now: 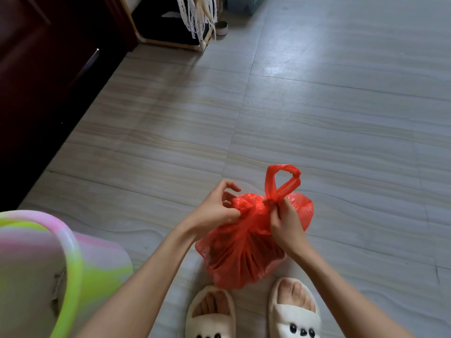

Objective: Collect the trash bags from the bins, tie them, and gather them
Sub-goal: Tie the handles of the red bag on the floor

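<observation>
A full red plastic trash bag (244, 250) hangs above the tiled floor, just in front of my feet. My left hand (217, 208) pinches the gathered plastic at the bag's top left, with its other fingers curled above. My right hand (285, 220) grips the neck of the bag's right handle, whose loop (283, 181) sticks up above my fingers. The bag's contents are hidden by the plastic.
A pink and green bin (73, 262) stands at the lower left, close to my left arm. Dark wooden furniture (44, 81) runs along the left. A wooden-framed rack with hanging lace (195, 18) and a small tin (221, 28) stand at the back. My feet wear white slippers (292, 311).
</observation>
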Tool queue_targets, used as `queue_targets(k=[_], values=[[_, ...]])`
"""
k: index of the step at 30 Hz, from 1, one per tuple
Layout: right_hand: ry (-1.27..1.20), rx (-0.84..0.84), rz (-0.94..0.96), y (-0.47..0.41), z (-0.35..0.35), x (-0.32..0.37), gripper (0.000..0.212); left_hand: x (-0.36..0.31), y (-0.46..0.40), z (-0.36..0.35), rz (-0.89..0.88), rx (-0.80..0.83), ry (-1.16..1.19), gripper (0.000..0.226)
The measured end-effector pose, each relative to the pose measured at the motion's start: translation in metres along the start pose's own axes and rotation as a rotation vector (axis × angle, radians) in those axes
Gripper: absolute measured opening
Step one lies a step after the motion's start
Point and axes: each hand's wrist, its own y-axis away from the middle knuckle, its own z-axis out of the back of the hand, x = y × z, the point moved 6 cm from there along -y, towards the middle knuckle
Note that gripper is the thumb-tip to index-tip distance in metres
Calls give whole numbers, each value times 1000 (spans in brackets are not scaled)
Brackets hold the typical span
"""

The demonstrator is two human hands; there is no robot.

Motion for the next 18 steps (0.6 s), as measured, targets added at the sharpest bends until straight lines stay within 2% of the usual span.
queue_targets(k=[1, 2, 4, 6, 8, 10, 12, 14, 15, 18], values=[[12, 16, 11, -1, -1, 0, 29, 1, 1, 2, 10, -10, -25, 37], [29, 38, 31, -1, -3, 1, 27, 0, -1, 6, -23, -53, -189, 30], [57, 69, 64, 0, -8, 3, 26, -7, -2, 8, -141, -200, -760, 18], [56, 54, 66, -3, -7, 4, 27, -20, 3, 5, -341, -393, -1138, 11], [62, 37, 82, -6, -4, 6, 26, -27, 12, 0, -532, -470, -1167, 10], [79, 43, 109, -8, -2, 8, 26, -24, 16, 0, -594, -461, -977, 12], [107, 40, 118, -8, -1, 6, 26, -23, 16, 4, -479, -423, -621, 22], [149, 27, 134, -8, 0, 5, 22, -20, 14, 5, -338, -438, -436, 26], [167, 25, 146, -9, 0, 5, 20, -21, 15, 4, -326, -452, -467, 21], [180, 27, 156, -14, 2, 4, 20, -19, 16, 3, -365, -491, -798, 10]])
